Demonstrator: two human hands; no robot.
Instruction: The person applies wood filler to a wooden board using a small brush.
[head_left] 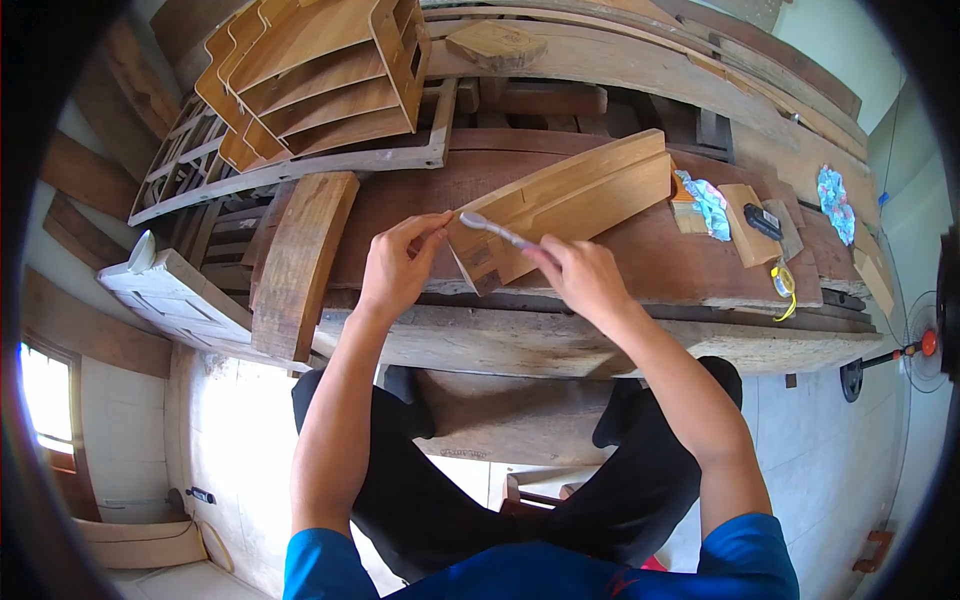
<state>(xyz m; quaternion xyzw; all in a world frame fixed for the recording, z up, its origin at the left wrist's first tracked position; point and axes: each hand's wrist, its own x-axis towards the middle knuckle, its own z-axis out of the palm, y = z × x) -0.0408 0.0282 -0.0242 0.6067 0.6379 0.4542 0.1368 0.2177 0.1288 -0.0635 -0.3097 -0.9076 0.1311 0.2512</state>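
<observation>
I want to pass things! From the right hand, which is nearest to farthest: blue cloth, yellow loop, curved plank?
From the right hand:
1. blue cloth, up and to its right.
2. yellow loop, farther right.
3. curved plank, far over on the left.

Wooden piece (570,195) smooth, matt tan; brush handle (495,231) pale plastic; workbench (600,250) rough dark wood.

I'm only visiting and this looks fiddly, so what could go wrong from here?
The left hand pinches the wooden piece right beside the tip of the brush-like tool in the right hand, so a slip might jab or smear those fingers. The yellow tape measure sits at the bench edge with its strap hanging over; a nudge could drop it.
</observation>
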